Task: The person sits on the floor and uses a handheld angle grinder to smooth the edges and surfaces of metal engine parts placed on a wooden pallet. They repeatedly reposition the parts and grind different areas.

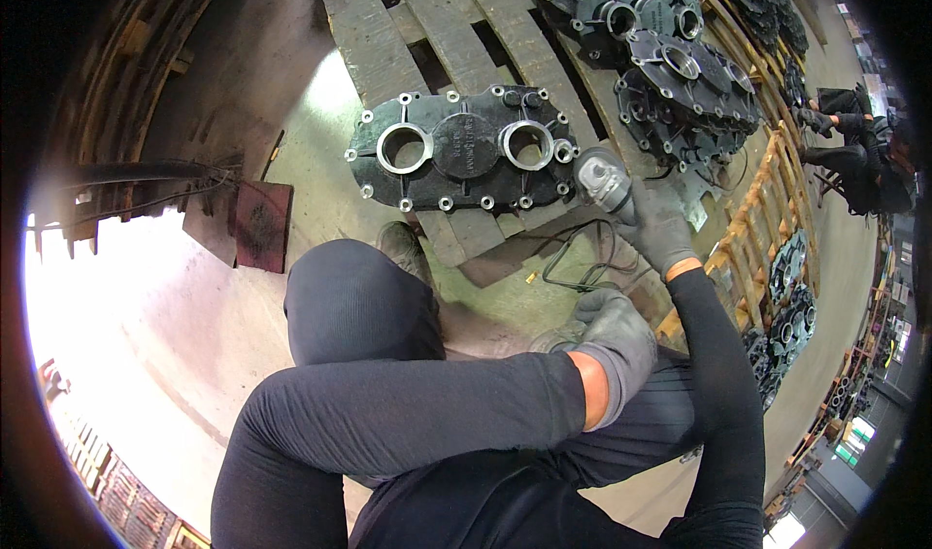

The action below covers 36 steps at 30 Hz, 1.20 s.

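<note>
A black cast metal housing cover (466, 178) lies on the wooden pallet in front of me, with two large bright-rimmed bores and bolt holes around its edge. My right hand (662, 227), in a grey glove, is closed round an angle grinder (604, 180). The grinder's head is at the cover's right end; whether it touches the metal I cannot tell. My left hand (619, 340), also gloved, is held near my right knee, left arm crossed in front of me. Its fingers are curled, and anything inside them is hidden.
A dark cable (573, 272) loops on the floor below the grinder. More housing covers (684, 83) are stacked at the far right on the slatted pallet (388, 39). A wooden pallet (748, 229) stands to the right. Another person (859, 151) sits beyond it.
</note>
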Each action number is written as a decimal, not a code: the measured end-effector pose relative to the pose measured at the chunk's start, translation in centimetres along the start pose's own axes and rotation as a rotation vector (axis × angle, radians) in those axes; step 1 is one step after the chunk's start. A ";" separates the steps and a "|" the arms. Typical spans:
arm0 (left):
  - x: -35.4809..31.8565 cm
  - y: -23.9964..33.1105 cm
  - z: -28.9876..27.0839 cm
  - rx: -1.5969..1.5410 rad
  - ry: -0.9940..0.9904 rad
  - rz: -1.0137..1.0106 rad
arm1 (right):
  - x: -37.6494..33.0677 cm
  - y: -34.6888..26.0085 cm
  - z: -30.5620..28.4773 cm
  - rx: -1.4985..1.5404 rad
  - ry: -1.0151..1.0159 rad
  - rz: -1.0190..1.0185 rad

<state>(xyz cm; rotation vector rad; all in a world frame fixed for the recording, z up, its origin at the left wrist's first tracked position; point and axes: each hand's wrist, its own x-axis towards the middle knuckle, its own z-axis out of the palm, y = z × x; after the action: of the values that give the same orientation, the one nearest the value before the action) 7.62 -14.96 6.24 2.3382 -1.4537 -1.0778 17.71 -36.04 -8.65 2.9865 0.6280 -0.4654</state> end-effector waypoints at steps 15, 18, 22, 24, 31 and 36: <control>-1.5 0.4 0.0 0.036 0.062 -0.003 | 3.8 -3.8 -6.1 1.108 -0.181 0.354; -3.2 0.0 -0.7 0.018 0.103 -0.016 | 5.1 -5.9 -7.3 1.205 -0.216 0.390; -3.7 -0.4 -0.8 -0.006 0.135 -0.032 | 7.2 -6.6 -7.5 1.147 -0.270 0.402; -4.2 0.1 -0.3 0.011 0.210 -0.028 | 8.1 -6.6 -7.2 1.089 -0.259 0.403; -5.7 -0.5 -0.2 -0.046 0.249 -0.015 | 11.8 -8.9 -8.4 0.911 -0.292 0.260; -5.5 -0.3 0.2 -0.029 0.313 -0.077 | 12.7 -10.3 -8.4 0.741 -0.315 0.163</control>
<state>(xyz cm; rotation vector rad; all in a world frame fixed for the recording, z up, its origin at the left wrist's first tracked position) 6.23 -10.14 8.60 2.4256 -1.2343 -0.7017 27.05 -20.77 -4.42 3.4369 0.1984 -1.3808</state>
